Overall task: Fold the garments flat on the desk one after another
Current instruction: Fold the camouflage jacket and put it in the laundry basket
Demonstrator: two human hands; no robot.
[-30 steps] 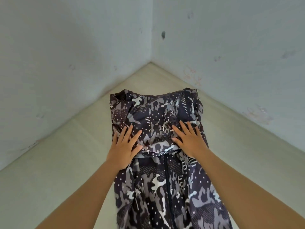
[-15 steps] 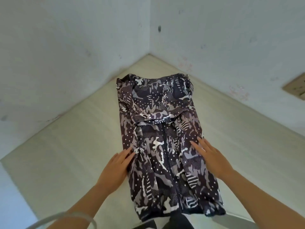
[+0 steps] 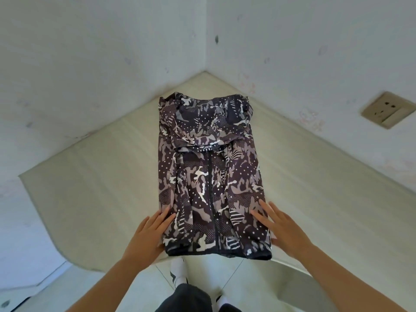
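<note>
1. The jacket (image 3: 209, 176) lies lengthwise on the desk (image 3: 101, 188). Its hood (image 3: 207, 122) points toward the corner where the walls meet, and its hem (image 3: 216, 253) sits at the near edge.
2. The left hand (image 3: 148, 235) rests against the jacket's left edge near the hem. Its grip is open, with the fingers straight and close together, holding nothing.
3. The right hand (image 3: 281, 230) lies flat on the lower right of the cloth. Its grip is also open, with the fingers slightly spread.
4. The hands seem to bracket the lower end to keep the narrow shape square. From there they could also take the hem for a fold up toward the hood.
5. The jacket is thin fabric in a dark camouflage print with white dots and stripes. Its sides appear turned in, making a long rectangle. The hood is laid down over the chest, and a dark zip (image 3: 210, 188) runs down the middle.
6. The cloth looks light and slippery, so the layers would probably slide unless pressed flat.
</note>
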